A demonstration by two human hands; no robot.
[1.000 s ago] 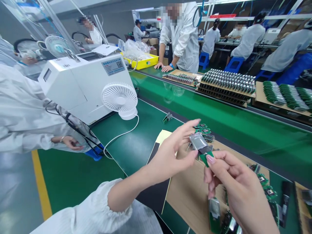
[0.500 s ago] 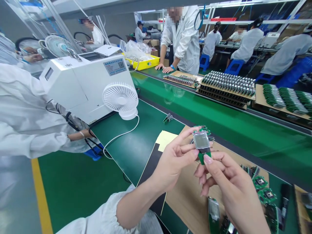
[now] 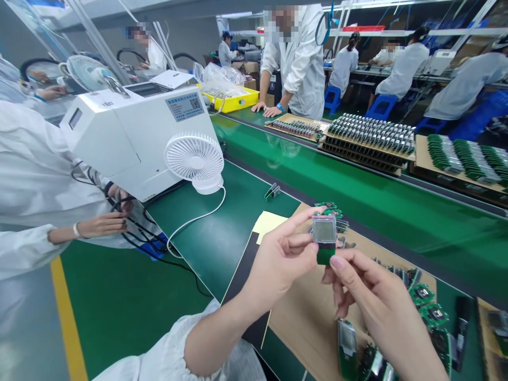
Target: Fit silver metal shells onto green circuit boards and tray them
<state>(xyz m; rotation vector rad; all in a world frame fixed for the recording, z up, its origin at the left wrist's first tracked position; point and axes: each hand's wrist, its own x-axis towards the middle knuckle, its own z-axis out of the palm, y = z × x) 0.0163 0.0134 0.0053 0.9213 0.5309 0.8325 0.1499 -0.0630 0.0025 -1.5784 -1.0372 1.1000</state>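
A small green circuit board with a square grey display (image 3: 324, 230) is held up in front of me, display side towards me. My left hand (image 3: 277, 260) is closed on its left side, thumb at the lower edge and index finger stretched along the top. My right hand (image 3: 371, 288) pinches the lower right corner between thumb and fingers. Beneath both hands lies a brown cardboard sheet (image 3: 304, 328). More circuit boards (image 3: 426, 301) lie on it to the right, partly covered by my right hand, and another board with a display (image 3: 347, 344) lies below that hand.
A white fan (image 3: 194, 159) stands before a white machine (image 3: 138, 135). Two small boards (image 3: 272, 191) sit on the green table. Trays of boards (image 3: 371, 135) line the far side. A black marker (image 3: 461, 330) lies right. At left, a co-worker's hand (image 3: 105, 225) is at black cables.
The circuit board has turned more upright and shifted slightly left in my fingers. At left, the co-worker's hands have moved, and both now show by the cables.
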